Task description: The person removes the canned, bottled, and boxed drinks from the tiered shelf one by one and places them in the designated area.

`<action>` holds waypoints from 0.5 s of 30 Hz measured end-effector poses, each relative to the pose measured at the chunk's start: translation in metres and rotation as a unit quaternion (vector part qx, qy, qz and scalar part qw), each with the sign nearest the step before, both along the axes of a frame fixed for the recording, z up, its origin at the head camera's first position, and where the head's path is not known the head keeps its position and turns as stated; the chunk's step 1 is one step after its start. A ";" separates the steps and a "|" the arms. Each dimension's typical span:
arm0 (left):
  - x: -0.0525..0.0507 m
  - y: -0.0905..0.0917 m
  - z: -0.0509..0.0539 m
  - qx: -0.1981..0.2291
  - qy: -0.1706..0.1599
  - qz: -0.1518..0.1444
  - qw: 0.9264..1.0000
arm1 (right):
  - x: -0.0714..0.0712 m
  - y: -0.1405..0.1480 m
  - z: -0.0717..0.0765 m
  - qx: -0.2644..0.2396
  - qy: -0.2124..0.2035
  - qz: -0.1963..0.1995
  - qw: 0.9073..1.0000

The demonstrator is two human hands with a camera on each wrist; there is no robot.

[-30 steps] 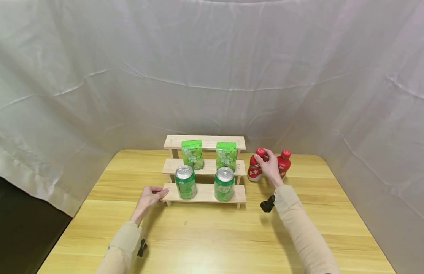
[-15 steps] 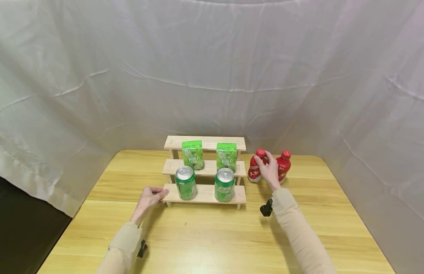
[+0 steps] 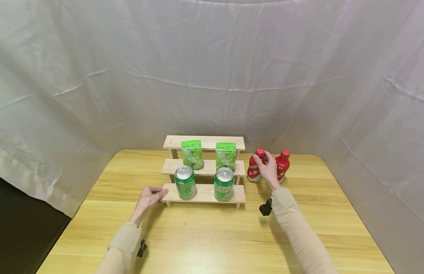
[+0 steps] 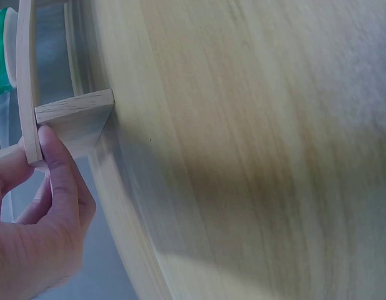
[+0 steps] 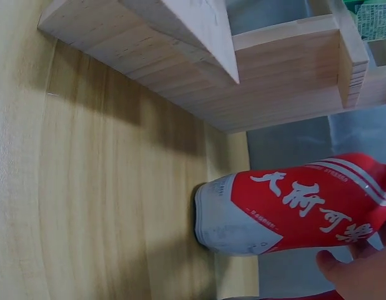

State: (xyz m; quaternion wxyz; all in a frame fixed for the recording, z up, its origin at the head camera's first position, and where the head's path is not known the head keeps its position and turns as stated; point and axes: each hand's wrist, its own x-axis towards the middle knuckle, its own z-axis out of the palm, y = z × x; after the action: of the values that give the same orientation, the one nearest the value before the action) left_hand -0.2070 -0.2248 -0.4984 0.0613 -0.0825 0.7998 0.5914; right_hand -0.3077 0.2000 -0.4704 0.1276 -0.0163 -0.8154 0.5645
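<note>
Pinched are one of two red bottles [image 3: 253,172] (right hand [image 3: 269,170]) and one rack [image 3: 205,194] (left hand [image 3: 149,196]); two cans [image 3: 186,185], two cartons [image 3: 192,155] remain unmoved.

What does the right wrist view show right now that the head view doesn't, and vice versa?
Only the right wrist view: legible large white Chinese lettering on the red-and-white bottle.

Only the head view: the left hand pinching the lowest shelf at its left end, and the silver lids of two green cans.

Both: the right hand holding that bottle, the wooden rack and the tabletop.
</note>
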 end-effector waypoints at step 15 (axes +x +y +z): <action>-0.004 0.003 0.000 -0.020 -0.024 0.010 0.999 | 0.014 -0.015 0.025 -0.021 0.069 0.005 0.997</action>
State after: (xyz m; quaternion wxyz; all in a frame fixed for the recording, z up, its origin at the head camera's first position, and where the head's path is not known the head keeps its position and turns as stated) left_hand -0.2107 -0.2220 -0.4987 0.0729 -0.1059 0.8087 0.5740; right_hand -0.2935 0.1849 -0.4453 0.1803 0.0240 -0.7925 0.5822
